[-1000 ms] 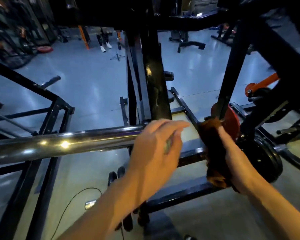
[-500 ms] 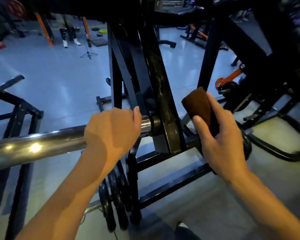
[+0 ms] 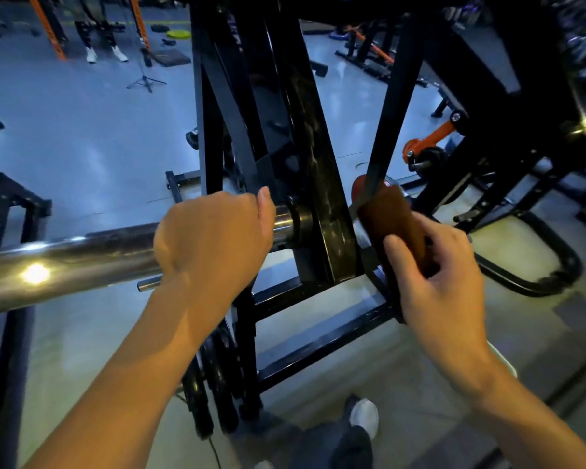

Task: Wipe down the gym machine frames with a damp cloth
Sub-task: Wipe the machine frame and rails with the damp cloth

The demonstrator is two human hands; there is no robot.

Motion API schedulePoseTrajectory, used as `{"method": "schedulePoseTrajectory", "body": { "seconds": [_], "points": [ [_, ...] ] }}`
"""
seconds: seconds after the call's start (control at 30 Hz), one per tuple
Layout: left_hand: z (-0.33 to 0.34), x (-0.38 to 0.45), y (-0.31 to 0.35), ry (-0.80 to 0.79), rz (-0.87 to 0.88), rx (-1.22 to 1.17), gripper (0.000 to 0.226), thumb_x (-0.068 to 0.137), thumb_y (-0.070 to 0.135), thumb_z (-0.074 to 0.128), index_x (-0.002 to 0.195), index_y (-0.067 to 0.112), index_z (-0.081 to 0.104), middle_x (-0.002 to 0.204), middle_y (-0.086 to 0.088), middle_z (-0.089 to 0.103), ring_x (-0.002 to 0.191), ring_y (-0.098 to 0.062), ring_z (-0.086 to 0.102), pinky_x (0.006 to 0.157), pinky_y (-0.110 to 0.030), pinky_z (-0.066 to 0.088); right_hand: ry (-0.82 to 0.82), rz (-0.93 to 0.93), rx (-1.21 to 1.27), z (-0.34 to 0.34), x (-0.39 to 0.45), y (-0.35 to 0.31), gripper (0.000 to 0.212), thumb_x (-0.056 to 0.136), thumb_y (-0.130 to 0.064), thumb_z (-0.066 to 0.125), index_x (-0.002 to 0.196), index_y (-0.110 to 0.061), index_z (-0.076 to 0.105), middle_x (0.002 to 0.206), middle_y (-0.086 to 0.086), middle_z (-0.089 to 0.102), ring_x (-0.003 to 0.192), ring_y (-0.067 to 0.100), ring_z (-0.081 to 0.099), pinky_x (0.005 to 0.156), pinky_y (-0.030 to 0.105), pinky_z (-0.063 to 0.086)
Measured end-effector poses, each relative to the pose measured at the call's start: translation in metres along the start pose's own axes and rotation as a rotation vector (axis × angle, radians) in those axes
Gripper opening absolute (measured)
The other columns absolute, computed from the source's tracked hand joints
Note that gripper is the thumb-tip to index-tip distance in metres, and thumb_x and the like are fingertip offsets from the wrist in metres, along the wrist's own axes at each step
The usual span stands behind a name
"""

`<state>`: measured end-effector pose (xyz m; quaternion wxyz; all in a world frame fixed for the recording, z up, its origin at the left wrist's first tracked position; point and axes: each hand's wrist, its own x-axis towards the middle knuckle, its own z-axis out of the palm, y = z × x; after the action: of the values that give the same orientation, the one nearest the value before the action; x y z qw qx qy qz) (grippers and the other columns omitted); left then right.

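Gripping the chrome bar, the left hand has its fingers curled over the top, just beside the collar where the bar meets the black upright. The right hand pinches a folded brown cloth, fingers wrapped round its lower part; the cloth's top edge touches a thin black strut right of the upright. Open floor lies far left; close frame rails crowd below and to the right. Black plates hang under the bar. No readable writing. Shoe at the bottom edge.
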<state>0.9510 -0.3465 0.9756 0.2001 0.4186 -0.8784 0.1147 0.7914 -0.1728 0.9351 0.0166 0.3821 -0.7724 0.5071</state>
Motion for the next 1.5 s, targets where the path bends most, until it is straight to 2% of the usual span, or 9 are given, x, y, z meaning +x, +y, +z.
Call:
{"method": "schedulePoseTrajectory", "body": {
  "seconds": [0.1,0.33,0.53,0.67,0.77,0.87,1.0,1.33,1.5],
  "points": [
    [-0.001,-0.001,0.001,0.015,0.0,0.001,0.063,0.107,0.045,0.011,0.059,0.023,0.044,0.051,0.003,0.045,0.042,-0.013,0.04,0.044,-0.023,0.02,-0.182,0.31,0.289,-0.008,0.016,-0.013,0.032,0.1,-0.052,0.06,0.126,-0.034,0.065,0.107,0.002,0.071,0.098,0.024,0.072,0.085,0.049,0.062],
    [-0.006,-0.002,0.004,0.017,0.019,0.025,0.063,0.109,0.043,0.014,0.056,0.023,0.041,0.048,0.005,0.041,0.038,-0.009,0.036,0.041,-0.022,0.017,-0.392,0.642,0.798,-0.029,0.034,-0.027,0.036,0.098,-0.038,0.063,0.132,-0.028,0.059,0.104,0.017,0.077,0.094,0.035,0.076,0.079,0.045,0.062],
    [-0.006,-0.002,0.003,0.015,0.012,0.035,0.059,0.109,0.041,0.015,0.059,0.025,0.041,0.049,0.006,0.041,0.039,-0.008,0.035,0.041,-0.022,0.017,-0.563,1.21,1.377,-0.032,0.048,-0.02,0.078,0.067,-0.025,0.097,0.13,-0.001,0.058,0.09,0.011,0.064,0.057,0.019,0.064,0.045,0.03,0.057],
    [-0.006,-0.002,0.003,0.023,0.004,0.035,0.061,0.109,0.041,0.018,0.054,0.023,0.04,0.046,0.006,0.038,0.037,-0.009,0.033,0.041,-0.022,0.017,-0.441,1.1,1.463,-0.03,0.048,-0.013,0.07,0.095,-0.054,0.058,0.144,-0.005,0.052,0.124,0.016,0.066,0.082,0.021,0.066,0.068,0.036,0.063],
    [-0.005,-0.002,0.002,0.019,0.011,0.033,0.062,0.109,0.041,0.017,0.055,0.023,0.041,0.046,0.006,0.039,0.037,-0.009,0.034,0.041,-0.022,0.018,-0.411,0.894,1.235,-0.031,0.046,-0.025,0.052,0.103,-0.05,0.048,0.14,-0.016,0.057,0.122,0.012,0.072,0.075,0.023,0.069,0.064,0.035,0.062],
    [-0.006,-0.002,0.002,0.016,0.016,0.039,0.062,0.109,0.041,0.016,0.055,0.023,0.04,0.047,0.006,0.039,0.038,-0.009,0.034,0.041,-0.022,0.018,-0.255,0.202,0.393,-0.022,0.035,-0.023,0.041,0.107,-0.037,0.05,0.147,-0.043,0.042,0.124,0.002,0.069,0.079,0.012,0.073,0.064,0.024,0.06],
    [-0.004,-0.002,0.001,0.02,0.014,0.026,0.061,0.109,0.04,0.018,0.055,0.023,0.04,0.046,0.005,0.039,0.038,-0.011,0.035,0.042,-0.022,0.018,-0.097,-0.573,-0.315,-0.009,0.017,0.006,0.058,0.098,-0.029,0.064,0.153,-0.027,0.048,0.145,-0.001,0.049,0.103,0.007,0.061,0.084,0.009,0.049],
    [0.002,-0.002,0.001,0.049,0.007,0.021,0.066,0.108,0.039,0.017,0.052,0.021,0.046,0.044,0.003,0.042,0.036,-0.015,0.039,0.041,-0.022,0.026,-0.083,-0.631,-0.493,0.019,0.02,0.003,0.041,0.108,-0.029,0.052,0.149,-0.026,0.056,0.15,0.005,0.046,0.108,0.032,0.066,0.063,0.043,0.064],
    [0.002,-0.003,0.0,0.06,0.013,0.048,0.064,0.108,0.039,0.019,0.054,0.02,0.047,0.044,0.003,0.041,0.036,-0.015,0.038,0.04,-0.021,0.024,-0.197,-0.599,-0.38,0.013,0.029,0.004,0.056,0.102,-0.022,0.058,0.156,-0.028,0.045,0.161,-0.002,0.037,0.125,0.026,0.055,0.09,0.038,0.06]
  ]
}}
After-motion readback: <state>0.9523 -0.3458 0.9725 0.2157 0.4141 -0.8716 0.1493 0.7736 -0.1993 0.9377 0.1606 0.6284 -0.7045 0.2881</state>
